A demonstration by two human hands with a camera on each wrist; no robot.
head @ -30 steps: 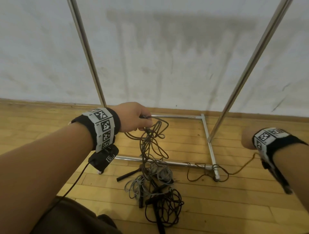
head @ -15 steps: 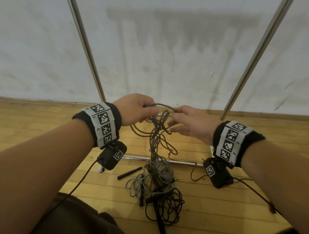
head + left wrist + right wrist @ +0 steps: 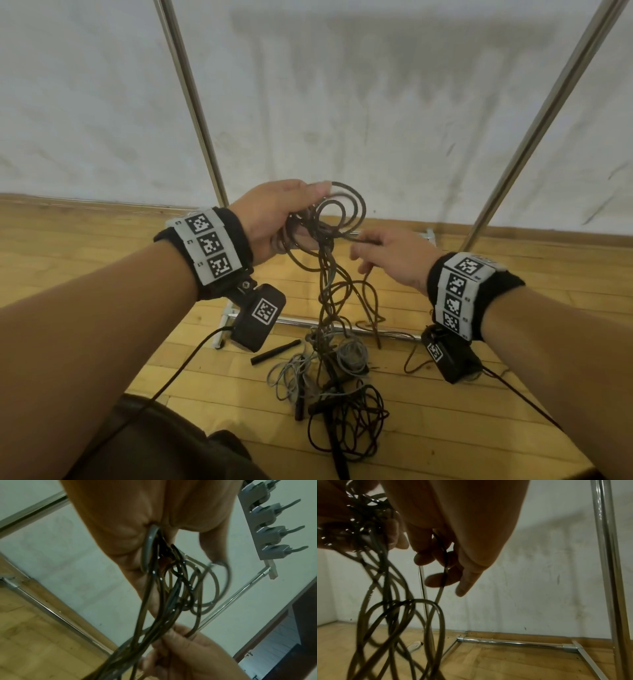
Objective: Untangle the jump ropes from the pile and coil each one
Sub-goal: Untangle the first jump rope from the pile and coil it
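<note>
My left hand (image 3: 274, 219) grips several loops of a dark brown jump rope (image 3: 339, 212), held up above the floor; in the left wrist view the coils (image 3: 202, 588) hang from its curled fingers. My right hand (image 3: 387, 253) pinches one strand of the same rope (image 3: 444, 555) just right of the coils. From the hands the rope drops down into a tangled pile (image 3: 329, 370) of grey and black ropes with black handles (image 3: 275, 351) on the wooden floor.
A chrome rack frame stands around the pile: two slanted uprights (image 3: 191, 102) (image 3: 534, 130) and floor bars (image 3: 513, 642). A white wall is behind. My knee in dark cloth (image 3: 164, 442) is at the bottom left. Wrist camera cables trail on the floor.
My right hand came in from the far right to the rope beside the left hand. The left hand rose and now holds more loops; the pile has been drawn upward a little.
</note>
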